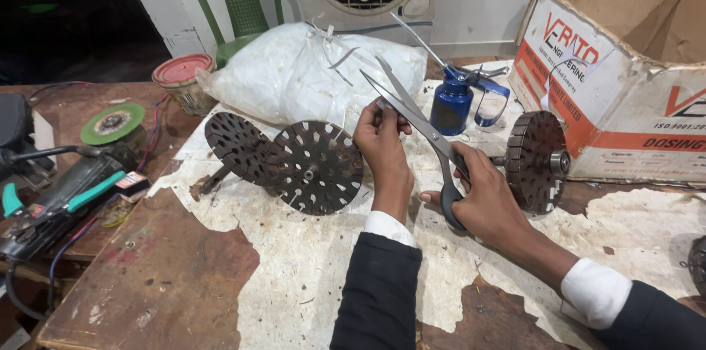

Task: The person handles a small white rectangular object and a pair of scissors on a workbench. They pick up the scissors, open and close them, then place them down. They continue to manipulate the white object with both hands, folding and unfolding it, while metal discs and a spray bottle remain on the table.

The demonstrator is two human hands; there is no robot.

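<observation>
My right hand (pixel 482 199) grips the dark handles of a large pair of scissors (pixel 415 115), whose blades stand apart and point up and left. My left hand (pixel 382 140) is raised at the blades, fingers pinched on something small near them; what it pinches I cannot make out. Just left of that hand a round slotted metal disc (pixel 316 166) stands on edge, with a second disc (pixel 239 145) behind it. A laminated rotor on a shaft (pixel 537 162) lies right of my right hand.
A blue oil can (pixel 451 104), a white plastic bag (pixel 301 70) and a cardboard box (pixel 625 78) sit at the back of the worn table (pixel 169 269). An angle grinder (pixel 59 195), a green grinding disc (pixel 112 123) and a red-lidded tin (pixel 180 81) lie at left.
</observation>
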